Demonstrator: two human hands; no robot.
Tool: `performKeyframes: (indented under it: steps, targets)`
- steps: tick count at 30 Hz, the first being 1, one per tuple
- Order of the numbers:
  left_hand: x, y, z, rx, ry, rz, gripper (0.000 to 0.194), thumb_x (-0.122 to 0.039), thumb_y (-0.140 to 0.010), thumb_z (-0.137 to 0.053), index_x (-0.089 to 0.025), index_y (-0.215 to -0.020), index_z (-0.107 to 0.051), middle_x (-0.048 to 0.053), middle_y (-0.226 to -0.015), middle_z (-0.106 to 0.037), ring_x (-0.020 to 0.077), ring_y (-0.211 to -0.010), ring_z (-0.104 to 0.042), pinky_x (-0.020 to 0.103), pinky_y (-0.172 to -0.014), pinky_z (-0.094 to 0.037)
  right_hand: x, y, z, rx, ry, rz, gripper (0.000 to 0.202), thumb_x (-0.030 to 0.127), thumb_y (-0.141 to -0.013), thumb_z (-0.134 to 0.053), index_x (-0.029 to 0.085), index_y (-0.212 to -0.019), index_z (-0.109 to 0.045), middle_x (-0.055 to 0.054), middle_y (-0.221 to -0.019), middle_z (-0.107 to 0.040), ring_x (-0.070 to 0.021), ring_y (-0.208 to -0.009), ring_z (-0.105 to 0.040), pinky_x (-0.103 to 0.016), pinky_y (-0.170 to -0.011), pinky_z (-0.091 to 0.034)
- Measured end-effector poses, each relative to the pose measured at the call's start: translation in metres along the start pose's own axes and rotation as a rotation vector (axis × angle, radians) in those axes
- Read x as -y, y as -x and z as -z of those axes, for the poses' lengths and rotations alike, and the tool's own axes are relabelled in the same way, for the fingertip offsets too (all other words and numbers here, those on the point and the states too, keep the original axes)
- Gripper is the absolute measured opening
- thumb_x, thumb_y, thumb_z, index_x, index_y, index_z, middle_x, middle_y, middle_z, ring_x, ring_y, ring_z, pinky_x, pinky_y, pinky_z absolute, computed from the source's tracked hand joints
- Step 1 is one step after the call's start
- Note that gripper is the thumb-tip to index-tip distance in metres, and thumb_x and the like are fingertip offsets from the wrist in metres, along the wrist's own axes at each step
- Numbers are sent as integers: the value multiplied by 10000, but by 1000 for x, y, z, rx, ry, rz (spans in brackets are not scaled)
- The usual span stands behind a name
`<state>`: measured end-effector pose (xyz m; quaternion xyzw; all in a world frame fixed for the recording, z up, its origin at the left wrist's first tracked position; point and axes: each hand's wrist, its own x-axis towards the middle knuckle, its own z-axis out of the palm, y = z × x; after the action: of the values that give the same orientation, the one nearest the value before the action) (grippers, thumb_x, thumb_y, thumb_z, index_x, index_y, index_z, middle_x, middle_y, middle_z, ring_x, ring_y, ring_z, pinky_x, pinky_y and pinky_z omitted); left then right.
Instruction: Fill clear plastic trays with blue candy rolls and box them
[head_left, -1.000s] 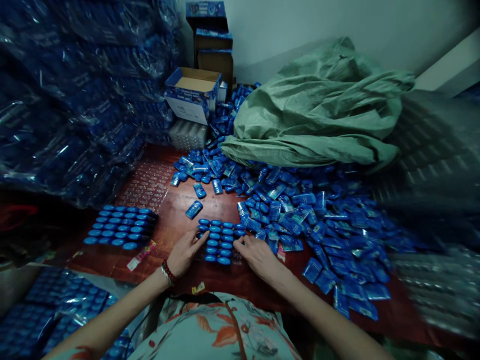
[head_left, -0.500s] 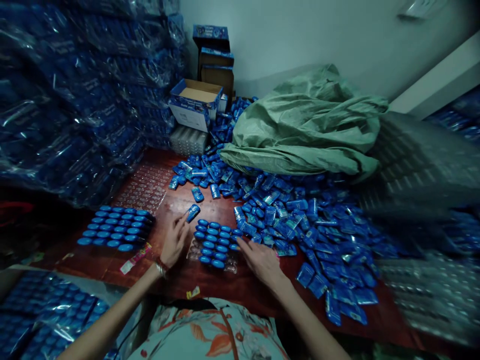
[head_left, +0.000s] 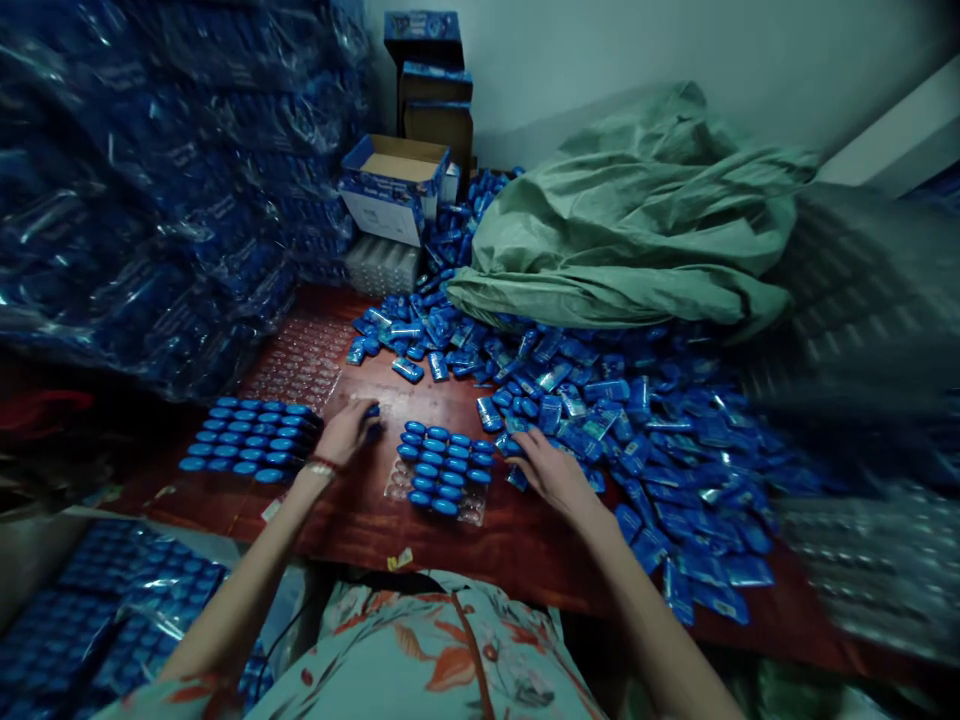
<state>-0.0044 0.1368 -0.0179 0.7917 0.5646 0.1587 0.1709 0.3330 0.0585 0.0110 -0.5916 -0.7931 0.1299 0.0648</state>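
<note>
My left hand (head_left: 348, 433) is closed on a blue pack (head_left: 373, 411), left of a clear tray (head_left: 471, 503) partly filled with rows of blue oval packs (head_left: 442, 463). To the tray's right, my right hand (head_left: 546, 463) reaches to the edge of the loose pile of blue packs (head_left: 600, 420). Its fingertips are at a blue pack (head_left: 508, 444); whether they grip it cannot be made out. A fuller block of blue packs (head_left: 251, 440) stands in rows to the left of my left hand.
Wrapped blue stacks (head_left: 187, 180) rise at the left. Behind stand an open box (head_left: 394, 185) and a green sack (head_left: 630, 230). Empty clear trays (head_left: 292, 365) lie behind the left block; more trays (head_left: 877, 560) are at the right.
The view has shifted. My left hand has closed on the blue pack it was touching. My right hand has moved from the tray's right edge to the loose pile.
</note>
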Motion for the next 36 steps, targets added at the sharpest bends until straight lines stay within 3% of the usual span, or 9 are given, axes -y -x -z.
performKeyframes:
  steps: [4,7,10,13,20,25,28,32,36]
  targets:
    - [-5,67,9,-262,321,44,215,-272,-863,-490,-163,-1038,-549,61,-953,-635,180,-881,-612,313,-802,-498,5,49,-24,-285,-404,-62,228,300,-901,-461,216,-1098,-536,-65,-990,-627,-190,-900,-617,-308,-789,-493]
    - [-21,87,-1,-309,356,22,176,-275,-855,-516,-191,-999,-574,50,-932,-628,181,-881,-589,321,-787,-503,24,59,-50,-349,-541,-127,221,280,-902,-451,225,-1092,-549,-58,-1001,-649,-188,-905,-628,-332,-813,-507]
    - [-29,83,-17,-257,313,-114,191,-228,-879,-465,-202,-1024,-586,61,-958,-607,175,-895,-570,318,-783,-501,36,55,-70,-359,-537,-50,247,218,-907,-421,218,-1125,-538,-63,-1008,-641,-175,-936,-618,-324,-835,-508]
    - [-29,74,-24,-164,211,-263,279,-170,-893,-409,-211,-1119,-567,73,-986,-574,162,-890,-556,293,-762,-500,36,51,-71,-307,-362,75,329,133,-896,-377,207,-1181,-525,-81,-1034,-626,-171,-971,-600,-307,-833,-506]
    - [-33,59,-15,53,-57,-541,345,-111,-890,-365,-171,-1188,-530,94,-949,-571,191,-886,-508,319,-762,-500,53,35,-28,111,136,127,363,30,-825,-413,150,-1145,-533,-94,-891,-611,-199,-809,-597,-288,-665,-483]
    - [-31,57,-20,43,-112,-564,378,-142,-895,-369,-191,-1245,-502,118,-1040,-574,219,-954,-485,361,-794,-485,78,5,-15,299,264,174,274,48,-836,-433,120,-1083,-527,-135,-894,-617,-215,-756,-613,-277,-555,-449]
    - [-27,66,-23,-11,-162,-509,421,-171,-898,-376,-254,-1301,-463,126,-1151,-541,233,-983,-487,388,-804,-464,77,2,-16,250,269,185,228,77,-862,-427,135,-1058,-529,-135,-910,-614,-201,-756,-615,-267,-554,-440]
    - [-24,70,-19,-131,-22,-392,430,-226,-899,-420,-310,-1321,-429,103,-1246,-464,213,-1033,-495,364,-846,-454,57,16,-18,76,254,180,338,237,-924,-409,182,-1252,-464,-89,-876,-625,-160,-654,-605,-249,-528,-404]
    - [-23,21,-11,-266,121,-134,353,-238,-928,-343,-221,-1243,-502,88,-1124,-516,182,-1037,-509,326,-892,-444,32,2,-12,-163,185,1,336,294,-957,-328,209,-1193,-550,-64,-820,-629,-153,-705,-592,-241,-595,-394]
